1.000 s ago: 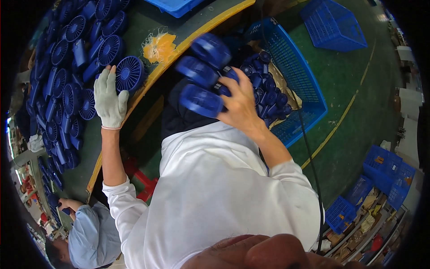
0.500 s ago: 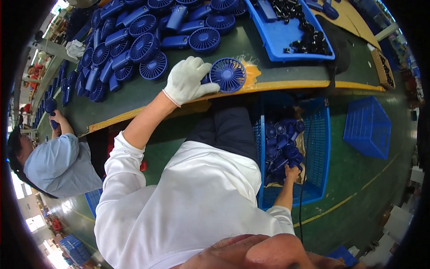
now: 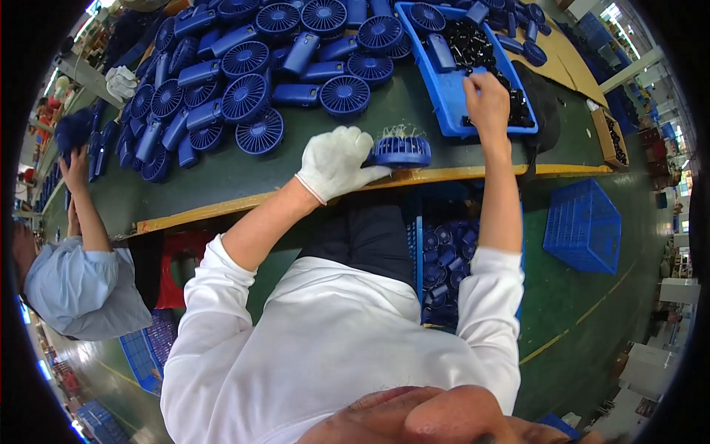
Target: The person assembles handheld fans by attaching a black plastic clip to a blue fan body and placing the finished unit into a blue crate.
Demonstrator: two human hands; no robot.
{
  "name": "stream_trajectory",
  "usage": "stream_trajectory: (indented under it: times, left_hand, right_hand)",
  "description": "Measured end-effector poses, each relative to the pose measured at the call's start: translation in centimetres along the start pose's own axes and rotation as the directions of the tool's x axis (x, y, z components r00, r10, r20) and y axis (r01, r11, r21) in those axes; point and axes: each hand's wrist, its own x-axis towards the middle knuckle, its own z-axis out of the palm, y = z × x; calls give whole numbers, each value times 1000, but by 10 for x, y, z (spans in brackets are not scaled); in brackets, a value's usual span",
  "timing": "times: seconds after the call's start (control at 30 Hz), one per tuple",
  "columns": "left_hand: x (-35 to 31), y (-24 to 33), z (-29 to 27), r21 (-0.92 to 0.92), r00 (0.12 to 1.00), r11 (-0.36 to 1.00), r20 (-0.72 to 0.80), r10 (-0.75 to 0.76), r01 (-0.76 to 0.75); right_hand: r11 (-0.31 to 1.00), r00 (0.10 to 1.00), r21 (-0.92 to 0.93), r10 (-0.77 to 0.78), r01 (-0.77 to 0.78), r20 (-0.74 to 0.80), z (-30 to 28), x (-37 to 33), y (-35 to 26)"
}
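Note:
My left hand (image 3: 336,163), in a white glove, is closed around a blue handheld fan (image 3: 403,152) just inside the table's front edge. The fan's round head stands turned with its slotted side rim showing; the glove hides its handle. My bare right hand (image 3: 489,107) is over the near part of a blue tray (image 3: 431,78). Its fingers are bent together beside small black parts (image 3: 467,43); whatever they pinch is too small or hidden to make out. A couple of blue fan pieces also lie in the tray's far end.
A large pile of blue fans (image 3: 248,100) covers the table's left and middle. Below the edge, a blue crate (image 3: 418,255) holds round blue parts (image 3: 447,255). Another blue crate (image 3: 584,226) stands on the floor at right. A co-worker (image 3: 81,277) sits at left.
My right hand has left the crate below and come up to the tray. My left hand has tipped the fan from face-up to side-on. The co-worker's hand has risen with a dark blue item.

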Motion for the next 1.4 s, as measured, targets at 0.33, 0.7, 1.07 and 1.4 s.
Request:
stream_trajectory:
  times: [0.33, 0.7, 1.07, 1.4]
  left_hand:
    - [-18, -2, 0, -68, 1000, 998, -21, -4, 2]
    - [-8, -14, -1, -113, 1000, 994, 10, 10, -9]
    - [-17, -32, -4, -936, 713, -72, 312, -629, 346]
    - [-35, 8, -25, -928, 839, 234, 127, -529, 289]
  right_hand:
    - [843, 848, -538, 299, -20, 437, 59, 68, 57]
    - [885, 818, -463, 295, -39, 494, 25, 51, 77]
    - [566, 774, 528, 469, -633, 425, 0, 37, -21]
    - [-149, 808, 843, 239, -517, 538, -15, -102, -204]
